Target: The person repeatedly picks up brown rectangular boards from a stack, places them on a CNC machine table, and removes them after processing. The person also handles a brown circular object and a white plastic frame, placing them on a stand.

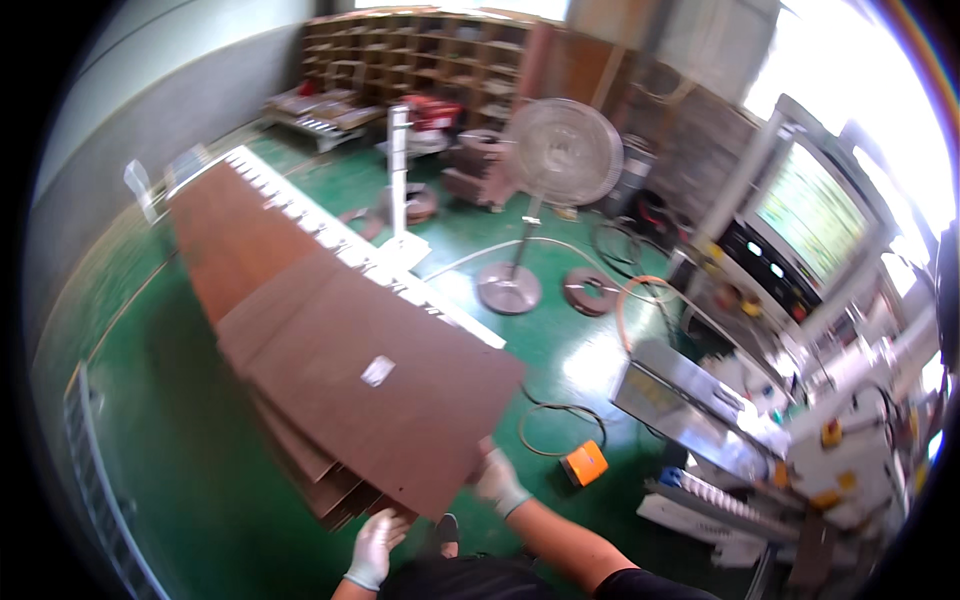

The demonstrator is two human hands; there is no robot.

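A large brown flat board (pixel 400 330) with a small white label lies on top of a stack of similar boards, turned at an angle to them. My right hand (pixel 497 482), in a pale glove, is closed on its near right edge, with part of the fingers hidden by the board. At the near edge, my left hand (pixel 374 548), also gloved, has its fingers bent in against the board beside the lower boards' corners. Beneath it, several brown boards (pixel 300 445) fan out unevenly. A redder board (pixel 235 235) shows at the far end of the stack.
A white slotted rail (pixel 320 228) runs along the stack's far side. Beyond it are a white post (pixel 398 180) and a pedestal fan (pixel 562 155). An orange foot pedal (pixel 584 464) and cables lie on the green floor. A machine with a screen (pixel 812 210) stands at right.
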